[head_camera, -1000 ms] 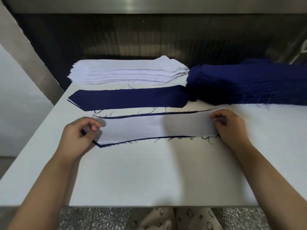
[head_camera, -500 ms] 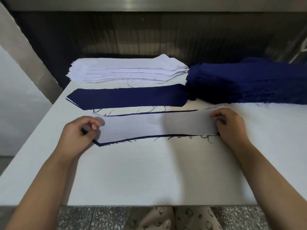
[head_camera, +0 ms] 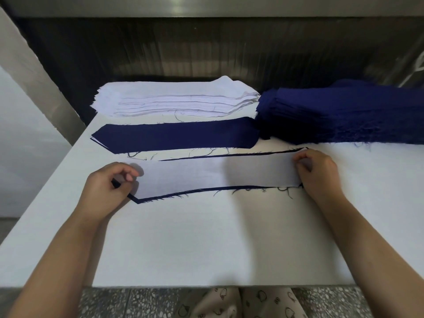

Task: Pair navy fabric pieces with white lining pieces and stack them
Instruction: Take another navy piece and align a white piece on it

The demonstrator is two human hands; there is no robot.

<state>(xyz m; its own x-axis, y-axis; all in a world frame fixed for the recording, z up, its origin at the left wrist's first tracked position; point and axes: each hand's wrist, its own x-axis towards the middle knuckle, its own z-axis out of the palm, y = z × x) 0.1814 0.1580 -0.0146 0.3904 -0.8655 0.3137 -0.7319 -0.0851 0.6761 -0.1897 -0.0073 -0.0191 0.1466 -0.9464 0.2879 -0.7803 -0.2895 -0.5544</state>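
A white lining piece (head_camera: 213,175) lies on top of a navy fabric piece (head_camera: 206,189), whose dark edge shows along its near and far sides. My left hand (head_camera: 107,187) pinches the pointed left end of this pair. My right hand (head_camera: 319,173) pinches the right end. Behind them lies a paired stack (head_camera: 176,136) with a navy piece on top and a white edge showing at its left tip. At the back left sits the pile of white lining pieces (head_camera: 174,97); at the back right, the pile of navy pieces (head_camera: 339,115).
Everything rests on a white table (head_camera: 206,244), its front edge just above my patterned trousers (head_camera: 241,301) and a speckled floor. A dark metal wall (head_camera: 206,49) stands behind the piles. The table's left edge drops off beside a slanted metal post (head_camera: 34,72).
Both hands stay on the ends of the pair. The white lining has shifted slightly on the navy piece, so the navy strip along the far edge looks thinner.
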